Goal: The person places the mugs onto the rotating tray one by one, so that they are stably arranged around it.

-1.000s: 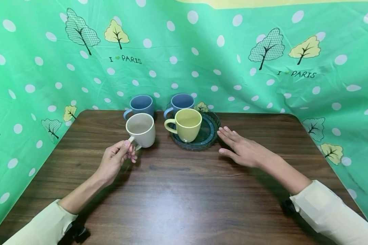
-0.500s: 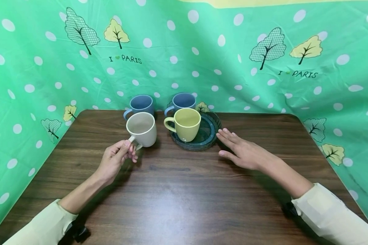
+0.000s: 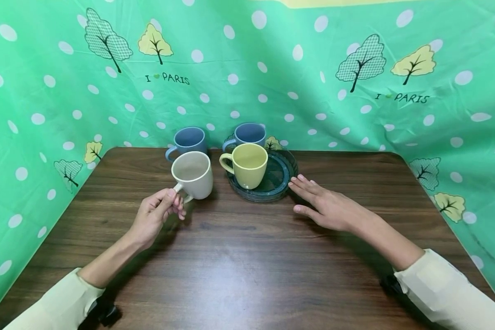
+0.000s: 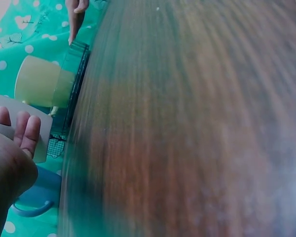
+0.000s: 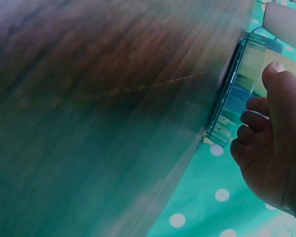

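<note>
My left hand (image 3: 158,215) pinches the handle of a white mug (image 3: 195,178) between thumb and fingers. In the left wrist view, patterned cloth shows between the base of this mug (image 4: 42,131) and the table, so it hangs just above the wood. My right hand (image 3: 327,204) is spread flat, palm down, fingertips right at the near right rim of a round, dark-tinted glass dish (image 3: 268,198). In this dish stands a yellow mug (image 3: 250,172), its handle to the left. Behind that is a blue mug (image 3: 251,134), its lower part hidden.
Another blue mug (image 3: 190,141) stands at the back left, partly behind the white one. The brown wooden table (image 3: 247,275) ends at the back against a green dotted cloth (image 3: 297,78) printed with trees. Both sleeves reach in from the near corners.
Yellow mug has shifted left and back, the blue one behind it right, as the dish turns. Right fingertips have slid slightly left and nearer. White mug has edged right.
</note>
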A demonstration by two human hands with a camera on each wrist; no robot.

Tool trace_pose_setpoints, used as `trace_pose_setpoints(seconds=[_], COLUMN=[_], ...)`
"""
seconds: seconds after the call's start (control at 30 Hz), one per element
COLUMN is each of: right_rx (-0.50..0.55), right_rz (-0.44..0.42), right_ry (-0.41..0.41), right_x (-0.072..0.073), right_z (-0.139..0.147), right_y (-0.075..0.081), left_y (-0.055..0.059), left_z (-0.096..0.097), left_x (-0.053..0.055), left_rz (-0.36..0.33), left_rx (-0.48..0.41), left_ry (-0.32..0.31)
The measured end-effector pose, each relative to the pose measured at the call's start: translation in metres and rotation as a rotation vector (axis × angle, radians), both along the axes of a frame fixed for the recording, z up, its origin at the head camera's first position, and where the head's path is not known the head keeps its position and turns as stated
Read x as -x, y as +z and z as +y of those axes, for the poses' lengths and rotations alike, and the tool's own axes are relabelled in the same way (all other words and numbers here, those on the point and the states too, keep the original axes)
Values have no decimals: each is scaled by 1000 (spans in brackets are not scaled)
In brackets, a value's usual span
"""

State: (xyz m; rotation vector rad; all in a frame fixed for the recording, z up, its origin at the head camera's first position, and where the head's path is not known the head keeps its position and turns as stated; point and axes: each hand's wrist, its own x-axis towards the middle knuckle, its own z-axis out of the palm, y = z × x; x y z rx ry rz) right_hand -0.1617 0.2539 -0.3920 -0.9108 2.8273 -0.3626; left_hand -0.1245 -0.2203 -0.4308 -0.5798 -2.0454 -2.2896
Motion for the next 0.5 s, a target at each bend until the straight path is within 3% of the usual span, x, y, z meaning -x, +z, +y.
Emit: trace_pose_setpoints(seconds=[0.5], right_rx=[9], right_rz=[0], right_ry=[30], right_x=[-6], right_z=[-7], right_y=[0], left_y=[5], left_z=[2], left_x=[0], left_rz=[42], left_rx=[-47], left_ry=[-41])
